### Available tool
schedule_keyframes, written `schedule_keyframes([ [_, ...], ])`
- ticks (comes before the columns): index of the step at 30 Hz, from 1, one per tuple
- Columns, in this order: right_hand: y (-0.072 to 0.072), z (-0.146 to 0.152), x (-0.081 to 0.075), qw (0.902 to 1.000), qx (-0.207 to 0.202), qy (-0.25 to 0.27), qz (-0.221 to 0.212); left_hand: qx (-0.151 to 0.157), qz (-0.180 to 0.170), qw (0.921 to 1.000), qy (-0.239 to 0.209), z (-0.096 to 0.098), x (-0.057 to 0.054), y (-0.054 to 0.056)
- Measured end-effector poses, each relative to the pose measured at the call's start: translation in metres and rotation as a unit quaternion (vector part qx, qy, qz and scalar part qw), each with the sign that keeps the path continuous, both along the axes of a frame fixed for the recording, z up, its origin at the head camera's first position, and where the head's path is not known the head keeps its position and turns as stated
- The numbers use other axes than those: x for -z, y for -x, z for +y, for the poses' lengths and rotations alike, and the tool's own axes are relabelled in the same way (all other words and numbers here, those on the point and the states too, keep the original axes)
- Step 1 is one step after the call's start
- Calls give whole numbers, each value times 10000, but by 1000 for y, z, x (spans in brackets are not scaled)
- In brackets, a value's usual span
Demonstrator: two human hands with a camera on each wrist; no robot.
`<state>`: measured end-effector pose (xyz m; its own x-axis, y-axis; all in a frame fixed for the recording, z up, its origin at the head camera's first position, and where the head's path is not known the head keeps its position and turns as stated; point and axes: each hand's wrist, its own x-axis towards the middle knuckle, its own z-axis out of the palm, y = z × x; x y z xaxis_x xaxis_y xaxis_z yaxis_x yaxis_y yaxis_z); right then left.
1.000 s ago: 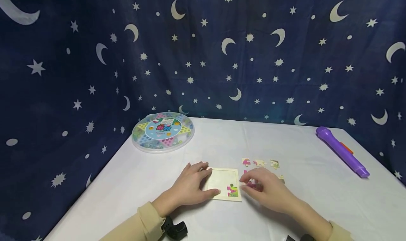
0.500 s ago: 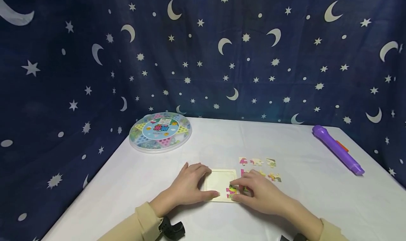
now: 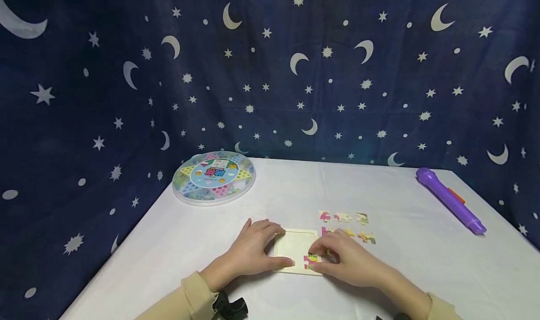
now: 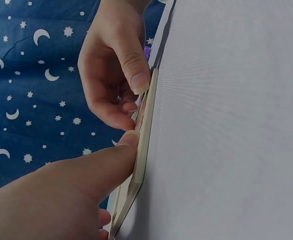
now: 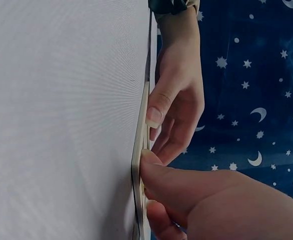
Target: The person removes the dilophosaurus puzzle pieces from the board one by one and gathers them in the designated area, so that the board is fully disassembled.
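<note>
A pale square puzzle tray (image 3: 294, 246) lies on the table in the head view. My left hand (image 3: 255, 250) grips its left side, fingers at the far corner and thumb on the near rim. In the left wrist view the left thumb (image 4: 129, 140) presses on the tray's edge (image 4: 145, 135). A pink, yellow and green puzzle piece (image 3: 309, 262) sits in the tray's near right corner. My right hand (image 3: 350, 259) pinches at this piece with thumb and index finger, partly covering it. In the right wrist view, the right thumb (image 5: 154, 167) touches the tray (image 5: 138, 150).
Several loose puzzle pieces (image 3: 342, 217) lie in rows beyond and right of the tray, some hidden behind my right hand. A round clear board-game case (image 3: 214, 177) is at the back left. A purple microphone-shaped stick (image 3: 451, 200) lies at the right. Starry curtains (image 3: 270, 76) surround the table.
My right hand has moved left from beside the tray onto the piece in its near right corner. The tray has shifted slightly nearer. My left hand stays on the tray.
</note>
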<state>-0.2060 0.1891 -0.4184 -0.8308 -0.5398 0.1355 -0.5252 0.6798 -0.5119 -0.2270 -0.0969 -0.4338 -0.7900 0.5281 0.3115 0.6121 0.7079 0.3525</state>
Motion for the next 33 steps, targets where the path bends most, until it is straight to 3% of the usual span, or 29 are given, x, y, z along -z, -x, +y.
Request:
schedule_keyframes([
  [12,-2,0,-3,9990,282,252,-255,-40,-37,10000,-31,2,0,1],
  [19,0,-3,-1,9984,115,548,-16,-56,-14,10000,-35,1,1,-1],
  [24,1,-2,0,9962,-29,871,-79,28,-8,9999,-100,0,1,-1],
  [33,-4,5,-2,9915,369,1171,-431,75,-254,9995,-149,0,2,-2],
])
